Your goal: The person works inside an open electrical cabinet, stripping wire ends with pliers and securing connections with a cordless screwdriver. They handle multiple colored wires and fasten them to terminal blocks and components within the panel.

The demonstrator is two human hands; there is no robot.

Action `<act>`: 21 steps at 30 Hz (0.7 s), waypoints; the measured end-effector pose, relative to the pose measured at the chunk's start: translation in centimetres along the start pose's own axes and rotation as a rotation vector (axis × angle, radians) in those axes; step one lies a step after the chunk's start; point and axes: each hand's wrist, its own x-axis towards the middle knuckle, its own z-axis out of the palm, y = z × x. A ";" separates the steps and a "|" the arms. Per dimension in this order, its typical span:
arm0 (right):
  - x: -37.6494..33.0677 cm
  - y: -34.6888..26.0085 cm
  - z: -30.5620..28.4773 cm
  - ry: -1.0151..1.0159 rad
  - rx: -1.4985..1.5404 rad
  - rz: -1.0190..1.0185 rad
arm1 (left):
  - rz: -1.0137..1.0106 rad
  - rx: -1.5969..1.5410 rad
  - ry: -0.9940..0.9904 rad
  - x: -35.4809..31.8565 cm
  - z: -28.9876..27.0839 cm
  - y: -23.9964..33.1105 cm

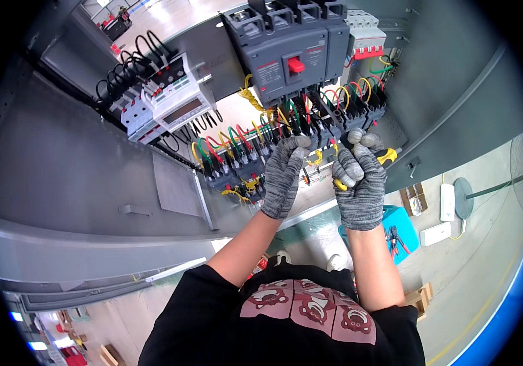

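Note:
My gloved right hand (360, 174) is closed around a hand tool with yellow-and-black grips (387, 157); it looks like a pair of pliers, its working end partly hidden by my fingers. It is held at the right half of a row of small black breakers (319, 129). My gloved left hand (286, 174) is closed in a pinch just left of it, in front of the same row; what the fingertips hold, if anything, is hidden. Red, yellow and green wires (243, 135) loop out of the breakers' tops. Bundles of thin yellow wire (249, 183) hang around the row.
Above sits a large dark grey circuit breaker (292, 64) with a red lever. A white meter unit (179, 100) stands at left, a small white breaker (366, 36) at right. Grey cabinet walls (450, 91) enclose everything. A turquoise case (403, 222) with pliers lies below on the floor.

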 end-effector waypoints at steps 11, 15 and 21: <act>0.2 0.6 -0.1 -0.094 0.076 -0.026 | -0.449 -0.846 -0.398 3.2 5.4 4.6; 0.2 1.0 -0.1 -0.101 0.066 -0.026 | -0.433 -1.091 -0.193 6.9 5.3 2.7; 0.4 0.4 -0.8 -0.050 0.041 -0.023 | -0.515 -1.117 -0.027 7.5 7.0 3.0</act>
